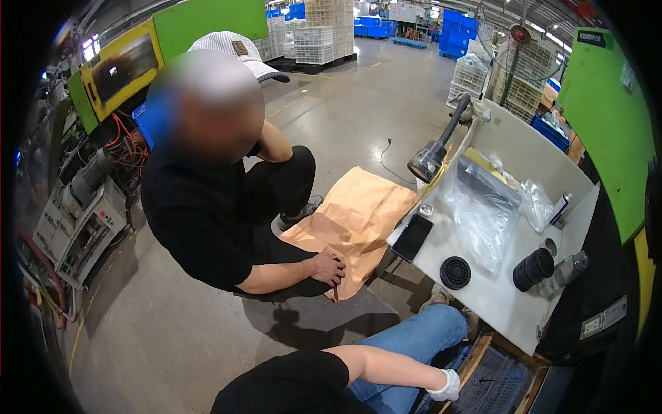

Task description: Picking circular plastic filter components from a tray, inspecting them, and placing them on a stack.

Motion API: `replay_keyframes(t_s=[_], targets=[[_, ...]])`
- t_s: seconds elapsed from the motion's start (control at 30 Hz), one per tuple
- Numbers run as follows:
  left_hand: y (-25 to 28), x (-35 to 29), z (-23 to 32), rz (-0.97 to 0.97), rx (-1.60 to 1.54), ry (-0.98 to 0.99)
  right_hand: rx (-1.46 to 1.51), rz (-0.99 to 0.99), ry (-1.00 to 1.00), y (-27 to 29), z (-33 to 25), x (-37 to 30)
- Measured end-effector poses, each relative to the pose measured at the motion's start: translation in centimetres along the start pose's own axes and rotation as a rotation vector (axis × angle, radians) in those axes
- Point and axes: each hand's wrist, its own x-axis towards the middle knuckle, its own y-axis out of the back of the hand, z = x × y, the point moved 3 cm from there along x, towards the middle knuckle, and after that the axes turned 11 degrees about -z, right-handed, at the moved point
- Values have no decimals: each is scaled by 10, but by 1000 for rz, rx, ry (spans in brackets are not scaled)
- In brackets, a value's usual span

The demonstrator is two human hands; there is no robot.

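My left hand (445,386), in a white glove, hangs low at the end of my bent left arm. It is next to the wooden edge (476,359) of a frame around blue mesh crates (498,381); whether it touches the edge I cannot tell. Its fingers are mostly hidden, and I see nothing held in it. My right hand is outside the picture. Above, on the white-topped workbench (493,303), lie a round black grille disc (455,272), black ribbed cylinders (532,269), a clear jar (567,272) and a black phone (412,238).
A co-worker (200,207) in black squats at the left, one hand (327,269) by the knee, beside a large sheet of brown paper (362,221) on the floor. Clear plastic bags (483,221) cover the bench's middle. A black lamp (427,160) overhangs its far edge.
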Motion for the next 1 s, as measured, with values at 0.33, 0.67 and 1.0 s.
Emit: replay_keyframes(t_s=[0.33,0.67,1.0], targets=[[-2,0,-6,38,16,5,-10,-26,92,10,17,15],[2,1,-9,171,25,66,-103,53,116,1,-2,-12],[66,-58,2,682,-221,124,-265,-90,398,-11,-21,-28]])
